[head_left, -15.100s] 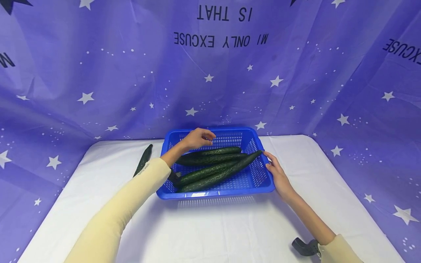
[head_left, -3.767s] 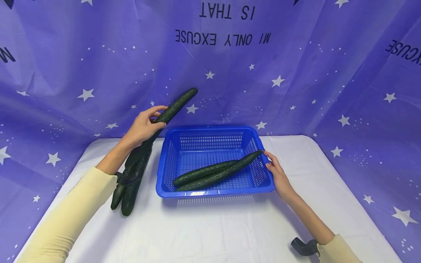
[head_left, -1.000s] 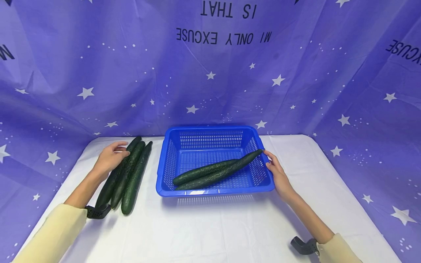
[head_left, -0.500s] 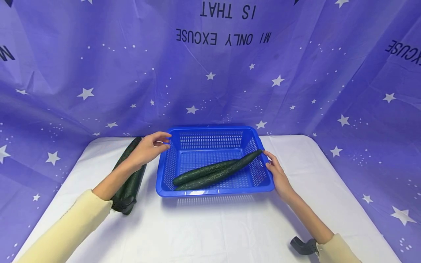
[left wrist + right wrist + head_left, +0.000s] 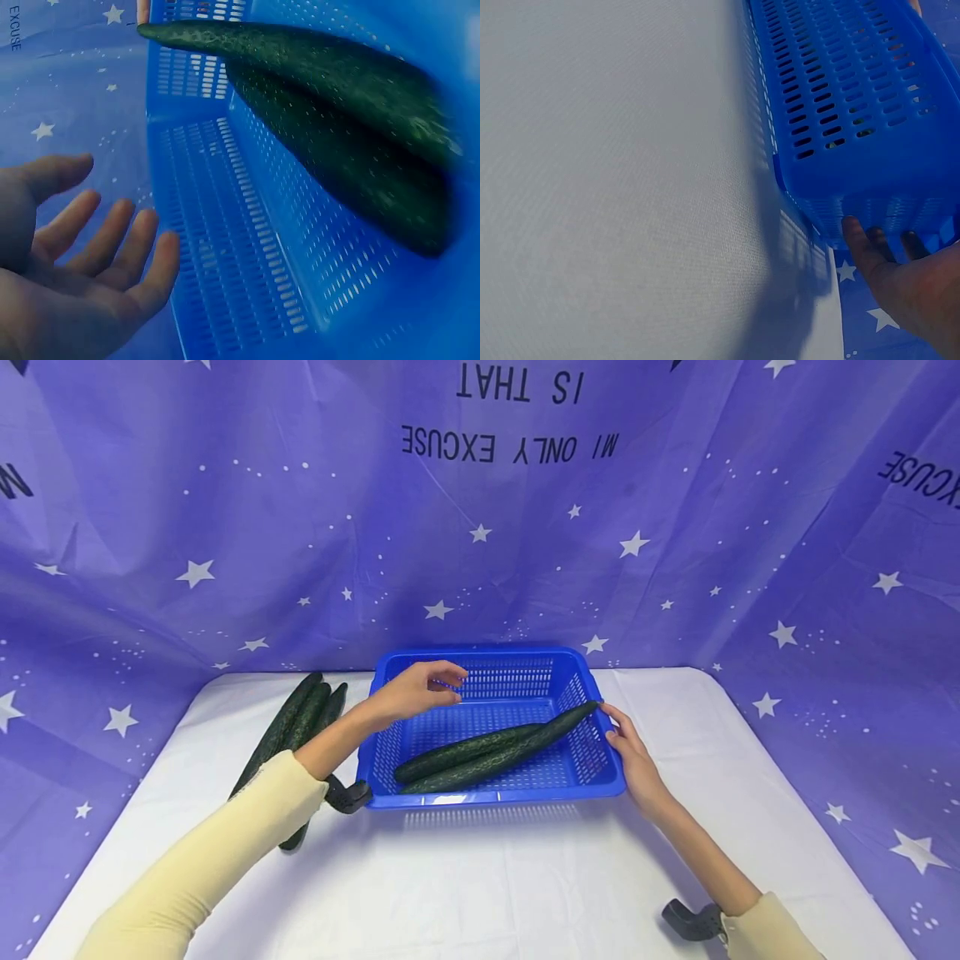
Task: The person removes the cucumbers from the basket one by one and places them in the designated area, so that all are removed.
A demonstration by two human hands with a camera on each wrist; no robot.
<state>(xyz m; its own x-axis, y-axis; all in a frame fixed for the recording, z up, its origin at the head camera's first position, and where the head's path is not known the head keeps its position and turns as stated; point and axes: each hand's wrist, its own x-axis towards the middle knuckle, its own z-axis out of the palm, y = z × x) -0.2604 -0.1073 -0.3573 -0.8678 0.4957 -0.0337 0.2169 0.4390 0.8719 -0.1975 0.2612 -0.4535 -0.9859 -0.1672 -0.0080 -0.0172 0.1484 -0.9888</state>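
Two dark green cucumbers, a rear one and a front one, lie side by side in the blue plastic basket. The front one's thin tip rests on the right rim. My left hand hovers over the basket's back left part, fingers loosely bent and holding nothing. My right hand rests against the basket's right side, near that tip. In the right wrist view its fingers touch the outer wall fairly straight. Left of the basket lie three more cucumbers, partly hidden behind my left forearm.
A white cloth covers the table. Purple star-printed fabric hangs behind it and on both sides. Dark wrist mounts sit at my left cuff and right cuff.
Earlier, more cucumbers lay in the basket; my left hand moved some to the left row. Since letting go there, it has swung right, over the basket. My right hand stays put.
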